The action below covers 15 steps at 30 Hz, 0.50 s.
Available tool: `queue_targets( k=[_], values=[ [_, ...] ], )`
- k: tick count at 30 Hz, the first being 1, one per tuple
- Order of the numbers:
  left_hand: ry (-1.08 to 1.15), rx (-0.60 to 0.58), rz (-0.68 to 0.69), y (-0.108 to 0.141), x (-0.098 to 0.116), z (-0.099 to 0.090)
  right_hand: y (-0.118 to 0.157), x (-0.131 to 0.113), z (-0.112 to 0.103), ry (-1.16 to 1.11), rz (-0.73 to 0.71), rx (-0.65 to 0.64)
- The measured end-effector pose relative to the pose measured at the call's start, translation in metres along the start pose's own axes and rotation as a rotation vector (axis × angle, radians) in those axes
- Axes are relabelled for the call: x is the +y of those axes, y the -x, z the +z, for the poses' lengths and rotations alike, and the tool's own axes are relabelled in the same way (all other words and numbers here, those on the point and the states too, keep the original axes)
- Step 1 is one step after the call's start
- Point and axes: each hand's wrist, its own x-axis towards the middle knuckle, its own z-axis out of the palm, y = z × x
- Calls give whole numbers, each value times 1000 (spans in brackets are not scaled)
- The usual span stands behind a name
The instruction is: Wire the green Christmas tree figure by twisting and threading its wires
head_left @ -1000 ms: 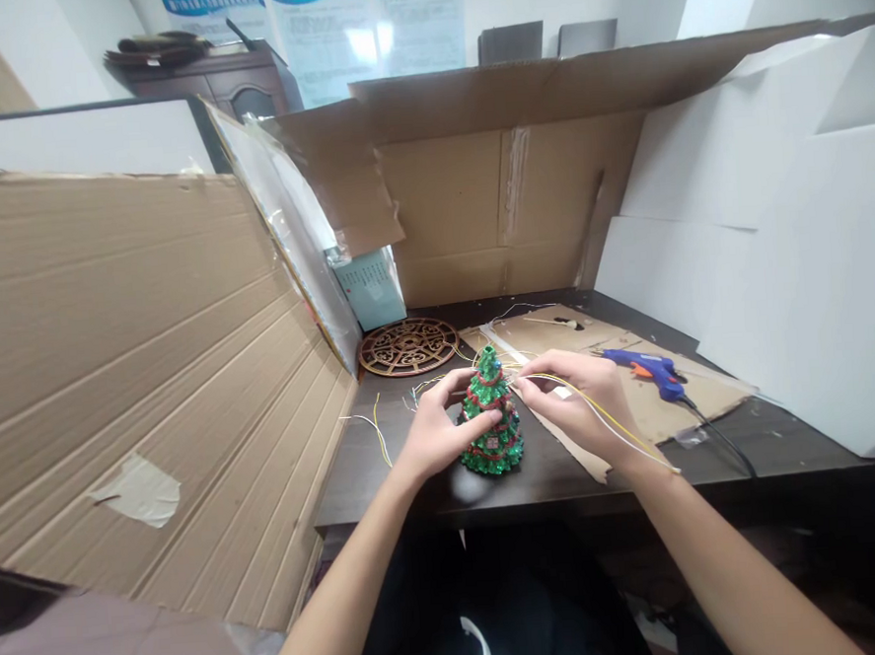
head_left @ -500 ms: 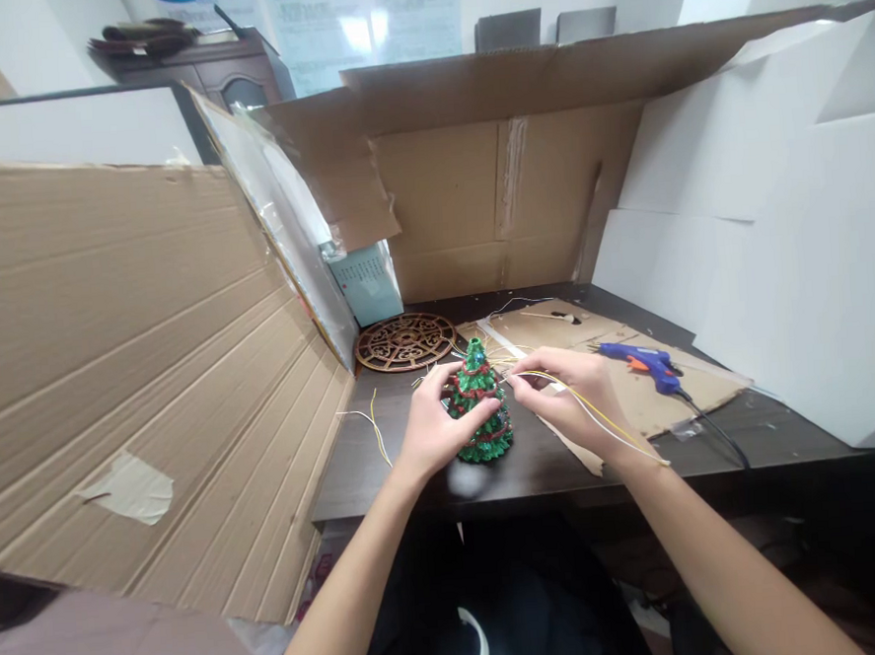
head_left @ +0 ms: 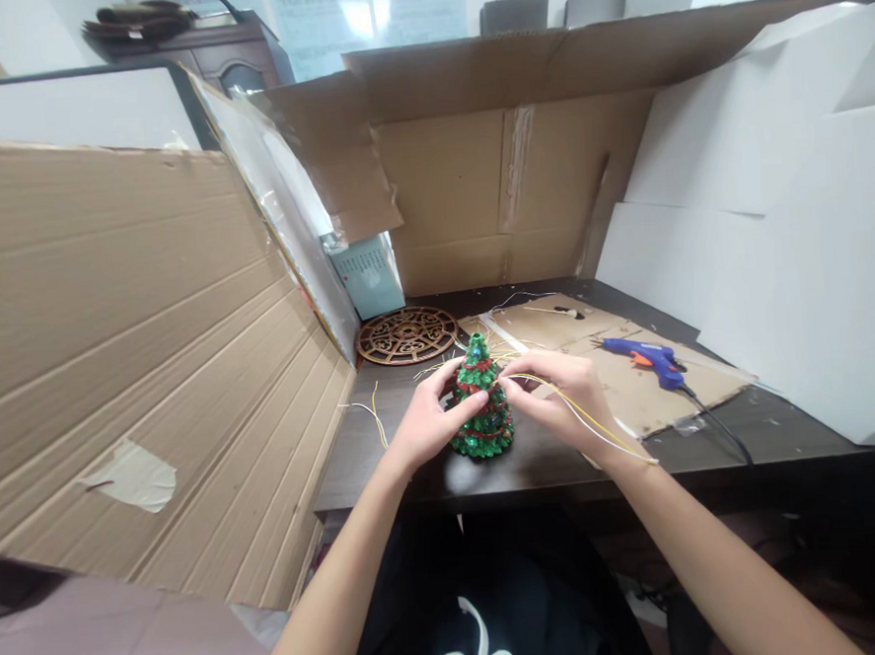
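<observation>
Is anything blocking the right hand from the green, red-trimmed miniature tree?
Nothing visible does: the right hand, pinching thin yellow and white wires, is close beside the green tree; whether they touch is unclear.

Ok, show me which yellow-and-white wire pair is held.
The held pair is pinched in the right hand, reaching to the wrist; the loose pair, left of the left hand, lies on the table.

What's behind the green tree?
Loose wires, with a round openwork plate farther back, to the left. The tree, left hand and right hand cover anything directly behind.
</observation>
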Motion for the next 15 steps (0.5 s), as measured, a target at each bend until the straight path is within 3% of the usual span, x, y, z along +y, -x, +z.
queue_targets(
  k=[15],
  values=[
    [38,-2,-12,-1,-1,1,2,-2,3,-32,32,-23]
  ],
)
